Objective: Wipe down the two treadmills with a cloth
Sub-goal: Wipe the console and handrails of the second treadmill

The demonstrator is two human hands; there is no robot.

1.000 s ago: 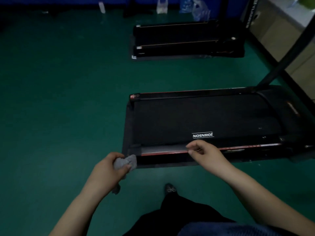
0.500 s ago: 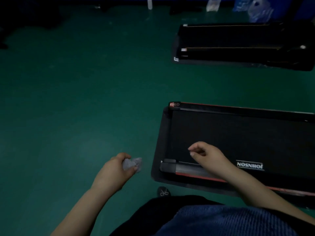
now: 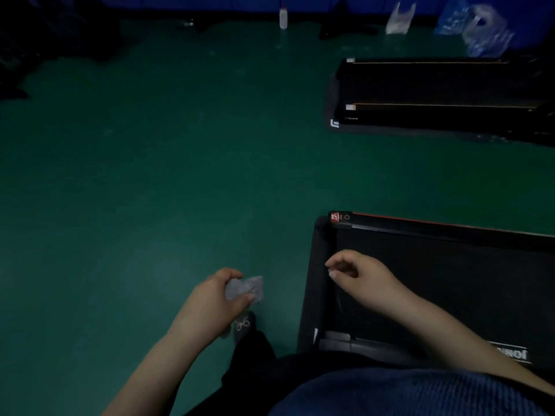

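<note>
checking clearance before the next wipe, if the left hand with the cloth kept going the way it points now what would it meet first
The left hand grips the grey cloth over the green floor, pointing right. Going straight on, it would probably meet the rear end of the near treadmill first, though depth is unclear. The gap between looks free.

Open green floor [image 3: 150,175] left, treadmills [image 3: 450,280] blocking right

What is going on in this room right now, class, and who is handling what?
A person is crouched beside the near treadmill on a green floor. The left hand grips a crumpled grey cloth, held over the floor just off the treadmill's end. The right hand is loosely curled and empty, over the corner of the black belt. The cloth is not touching either machine. A second treadmill lies further back, untouched.
</note>
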